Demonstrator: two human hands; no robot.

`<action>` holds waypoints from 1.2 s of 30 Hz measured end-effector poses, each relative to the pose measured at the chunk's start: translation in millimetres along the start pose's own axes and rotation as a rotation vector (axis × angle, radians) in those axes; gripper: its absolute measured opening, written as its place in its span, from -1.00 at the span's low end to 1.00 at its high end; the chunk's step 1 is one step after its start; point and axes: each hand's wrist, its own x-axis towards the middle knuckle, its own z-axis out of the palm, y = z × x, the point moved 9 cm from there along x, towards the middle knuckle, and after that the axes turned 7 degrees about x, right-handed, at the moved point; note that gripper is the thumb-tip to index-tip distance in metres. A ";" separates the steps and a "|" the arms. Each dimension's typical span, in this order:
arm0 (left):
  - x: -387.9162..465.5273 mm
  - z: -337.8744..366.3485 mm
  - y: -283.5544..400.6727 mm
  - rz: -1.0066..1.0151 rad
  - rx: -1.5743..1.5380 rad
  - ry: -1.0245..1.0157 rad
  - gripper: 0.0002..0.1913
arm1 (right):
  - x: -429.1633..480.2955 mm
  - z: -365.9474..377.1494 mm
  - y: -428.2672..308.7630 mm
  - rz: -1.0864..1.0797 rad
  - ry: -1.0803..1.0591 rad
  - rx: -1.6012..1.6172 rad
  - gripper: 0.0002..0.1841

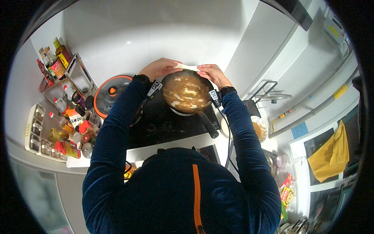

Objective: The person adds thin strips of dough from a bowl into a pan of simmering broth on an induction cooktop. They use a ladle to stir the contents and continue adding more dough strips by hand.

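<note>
A pale strip of dough [187, 67] is stretched between my two hands, above the far rim of a dark frying pan [206, 124]. My left hand [162, 68] pinches its left end and my right hand [214, 74] pinches its right end. The pan stands on a black glass hob with its handle pointing down and to the right. Brown liquid [187, 96] fills it, and several whitish pieces lie in the liquid.
An orange-rimmed glass lid [100, 105] lies left of the pan. Bottles and jars crowd the left counter beside a metal rack [79, 67]. On the right are a patterned plate [263, 124], a lid on a black stand [274, 96] and a hanging yellow cloth [330, 155].
</note>
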 end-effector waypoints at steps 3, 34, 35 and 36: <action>-1.5 -14.6 -4.9 0.044 0.085 0.105 -0.58 | 3.3 -10.8 1.9 0.002 0.079 -0.112 -0.67; 43.0 -82.2 -101.6 0.095 0.522 0.245 -0.85 | -31.5 -87.2 65.1 0.280 0.185 -0.409 -0.80; 51.5 -86.2 -113.9 0.145 0.601 0.248 -0.84 | -30.2 -85.4 65.8 0.233 0.170 -0.457 -0.82; 61.8 -92.9 -124.9 0.196 0.681 0.251 -0.84 | -28.3 -84.4 72.1 0.239 0.185 -0.449 -0.82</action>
